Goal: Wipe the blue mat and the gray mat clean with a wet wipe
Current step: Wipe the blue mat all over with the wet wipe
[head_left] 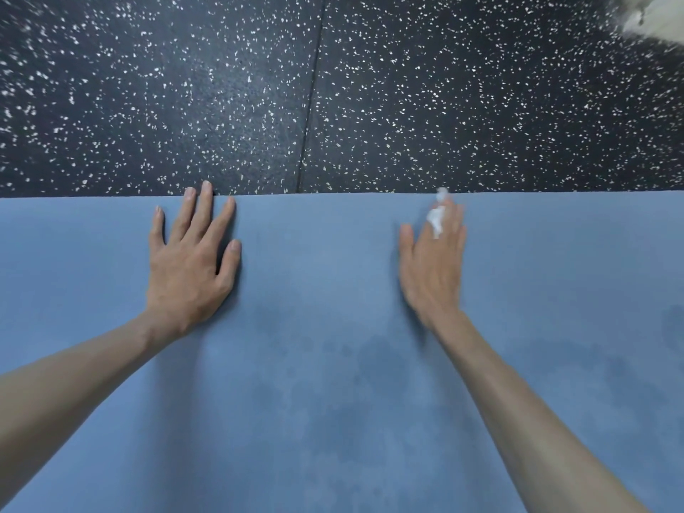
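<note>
Blue mat [333, 401], matte, damp-blotched; left hand [188, 261] flat, fingers straight; blurred right hand [433, 261] seemingly presses crumpled wipe [436, 216].

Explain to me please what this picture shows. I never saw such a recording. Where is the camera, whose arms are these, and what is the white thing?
There is no machine here. A person wears one camera on the head, looking forward and down, so you see their own two bare arms from above.

The large blue surface is the blue mat, lying on a dark speckled floor. Darker patches on the mat look like damp marks.

The left hand lies flat on the mat with fingers spread, near its far edge. The right hand is blurred; its fingers are straight and press a white wet wipe onto the mat.

The gray mat is not in view. A pale blurred object sits in the top right corner; I cannot identify it.
</note>
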